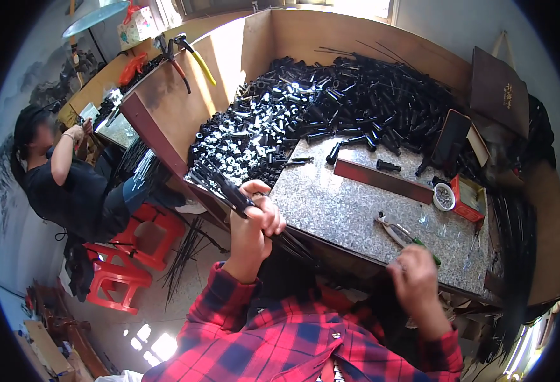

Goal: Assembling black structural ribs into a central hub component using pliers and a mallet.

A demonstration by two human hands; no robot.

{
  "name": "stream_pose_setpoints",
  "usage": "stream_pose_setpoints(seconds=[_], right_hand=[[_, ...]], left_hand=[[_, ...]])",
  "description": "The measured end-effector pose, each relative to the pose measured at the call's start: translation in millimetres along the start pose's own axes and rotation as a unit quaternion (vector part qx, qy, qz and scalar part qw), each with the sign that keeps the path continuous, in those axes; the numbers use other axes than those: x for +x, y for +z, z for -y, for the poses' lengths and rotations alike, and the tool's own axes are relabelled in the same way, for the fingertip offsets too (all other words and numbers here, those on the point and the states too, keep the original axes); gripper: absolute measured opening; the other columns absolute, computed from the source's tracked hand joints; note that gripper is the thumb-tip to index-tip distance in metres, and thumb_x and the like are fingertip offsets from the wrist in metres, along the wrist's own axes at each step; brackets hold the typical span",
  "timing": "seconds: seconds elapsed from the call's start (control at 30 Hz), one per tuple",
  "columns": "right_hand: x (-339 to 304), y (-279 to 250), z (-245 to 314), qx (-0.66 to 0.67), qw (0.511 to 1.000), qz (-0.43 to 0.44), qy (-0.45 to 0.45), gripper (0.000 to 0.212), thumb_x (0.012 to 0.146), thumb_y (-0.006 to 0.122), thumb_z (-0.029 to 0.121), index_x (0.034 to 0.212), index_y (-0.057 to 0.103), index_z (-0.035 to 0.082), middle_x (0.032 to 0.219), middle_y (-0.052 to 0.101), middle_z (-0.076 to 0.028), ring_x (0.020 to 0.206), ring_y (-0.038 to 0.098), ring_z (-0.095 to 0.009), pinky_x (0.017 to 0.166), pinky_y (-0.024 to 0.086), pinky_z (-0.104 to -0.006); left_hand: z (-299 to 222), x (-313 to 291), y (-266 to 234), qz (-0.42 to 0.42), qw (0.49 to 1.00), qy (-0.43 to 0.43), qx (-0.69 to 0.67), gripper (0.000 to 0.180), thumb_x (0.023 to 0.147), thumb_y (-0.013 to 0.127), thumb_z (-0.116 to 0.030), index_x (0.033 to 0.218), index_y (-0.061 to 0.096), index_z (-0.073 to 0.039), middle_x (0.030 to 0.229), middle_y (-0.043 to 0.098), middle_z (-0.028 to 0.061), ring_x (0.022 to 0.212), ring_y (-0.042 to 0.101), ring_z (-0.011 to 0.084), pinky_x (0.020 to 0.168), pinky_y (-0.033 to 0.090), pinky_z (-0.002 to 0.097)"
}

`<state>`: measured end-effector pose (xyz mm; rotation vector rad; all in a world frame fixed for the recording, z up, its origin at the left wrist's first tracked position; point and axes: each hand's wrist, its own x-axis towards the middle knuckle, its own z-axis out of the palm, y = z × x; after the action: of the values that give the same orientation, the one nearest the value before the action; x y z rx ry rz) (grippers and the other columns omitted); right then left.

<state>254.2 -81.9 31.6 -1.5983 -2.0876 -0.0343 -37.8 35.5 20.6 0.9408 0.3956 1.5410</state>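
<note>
Black rods (pixel 213 181) are clamped in the left hand (pixel 254 224) beside the bench (pixel 318 204) and could be spilled by a loosened grip; pliers (pixel 391 232) could be knocked by the separate right hand (pixel 415 277), whose hold cannot be told.

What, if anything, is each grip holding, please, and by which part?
The left grip holds a bundle of thin black rods around its middle; whether the right grip holds the pliers cannot be told.

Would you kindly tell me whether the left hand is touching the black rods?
Touching. The head view shows the left hand closed around the bundle of black rods, which sticks out on both sides of the fist.
</note>
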Motion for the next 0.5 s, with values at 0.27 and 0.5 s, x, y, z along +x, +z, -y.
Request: stream_pose_setpoints(seconds=[0.27,0.5], right_hand=[[-1,14,-67,-0.151,0.988,0.040,-0.005,0.032,0.078,0.068,0.025,0.091,0.051,0.001,0.105,0.056,-0.019,0.096,0.055,-0.035,0.085,0.045,-0.0420],[-4,13,-71,-0.192,0.979,0.033,-0.053,0.027,0.080,0.065,0.022,0.090,0.050,0.002,0.102,0.054,-0.019,0.093,0.056,-0.033,0.079,0.047,-0.0412]], left_hand=[[12,-18,13,0.011,0.993,-0.031,0.113,0.056,0.067,0.077,0.002,0.112,0.043,-0.002,0.061,0.048,-0.0039,0.055,0.048,0.0040,0.051,0.040,0.0183],[23,-20,15,0.052,0.983,-0.064,0.162,0.059,0.064,0.080,0.000,0.110,0.044,-0.001,0.060,0.046,-0.0048,0.056,0.048,0.0032,0.053,0.039,0.0172]])
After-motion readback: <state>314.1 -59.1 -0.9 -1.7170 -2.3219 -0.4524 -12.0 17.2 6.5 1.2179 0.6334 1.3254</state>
